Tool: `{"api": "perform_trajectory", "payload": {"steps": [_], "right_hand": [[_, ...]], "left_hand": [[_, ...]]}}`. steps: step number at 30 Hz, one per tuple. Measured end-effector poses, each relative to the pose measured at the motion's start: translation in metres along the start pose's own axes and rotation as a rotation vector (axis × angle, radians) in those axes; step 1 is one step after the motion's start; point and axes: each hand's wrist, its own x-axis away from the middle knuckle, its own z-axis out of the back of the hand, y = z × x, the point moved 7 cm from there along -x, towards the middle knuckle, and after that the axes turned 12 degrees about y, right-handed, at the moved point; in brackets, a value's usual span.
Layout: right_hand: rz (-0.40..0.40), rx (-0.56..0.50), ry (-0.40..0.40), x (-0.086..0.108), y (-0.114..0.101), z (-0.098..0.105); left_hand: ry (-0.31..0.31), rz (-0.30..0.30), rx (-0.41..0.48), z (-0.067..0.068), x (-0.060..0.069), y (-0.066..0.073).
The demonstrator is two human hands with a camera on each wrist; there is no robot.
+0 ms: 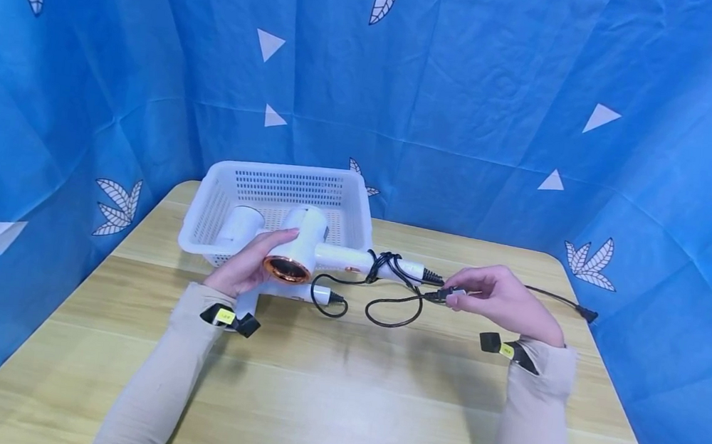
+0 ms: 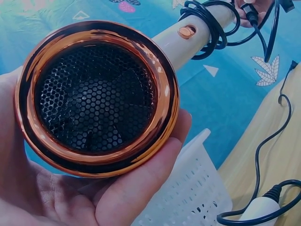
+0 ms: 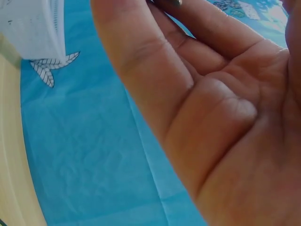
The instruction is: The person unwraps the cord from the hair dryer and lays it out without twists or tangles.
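Dryer (image 1: 305, 235), glossy white, is held in the left grip (image 1: 254, 259) near a slotted basket (image 1: 290, 171); the right grip (image 1: 503, 302) pinches a black plug (image 1: 434, 296). Only the left wrist view shows honeycomb mesh (image 2: 96, 101) inside the copper ring (image 2: 165, 89).

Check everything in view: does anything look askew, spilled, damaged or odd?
Nothing looks spilled or damaged. The thin black cord looks untidy: it is bunched round the white handle of the copper-rimmed white hair dryer, leaving a loose loop.
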Motion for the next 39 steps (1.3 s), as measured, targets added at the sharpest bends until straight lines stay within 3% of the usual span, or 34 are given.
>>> {"api": "perform_trajectory", "payload": {"steps": [6,17,28,39], "right_hand": [[-0.028,0.031,0.046,-0.003,0.007,0.005],[-0.067,0.027,0.186,-0.006,0.011,0.016],[-0.025,0.037,0.296,-0.004,0.005,0.026],[-0.007,-0.068,0.426,0.002,0.003,0.038]], "left_hand": [[-0.011,0.003,0.019,-0.001,0.0,-0.001],[-0.004,0.006,-0.026,-0.002,0.0,-0.001],[-0.016,0.008,-0.017,-0.001,0.0,-0.002],[-0.015,0.001,-0.025,0.001,-0.001,-0.002]]}}
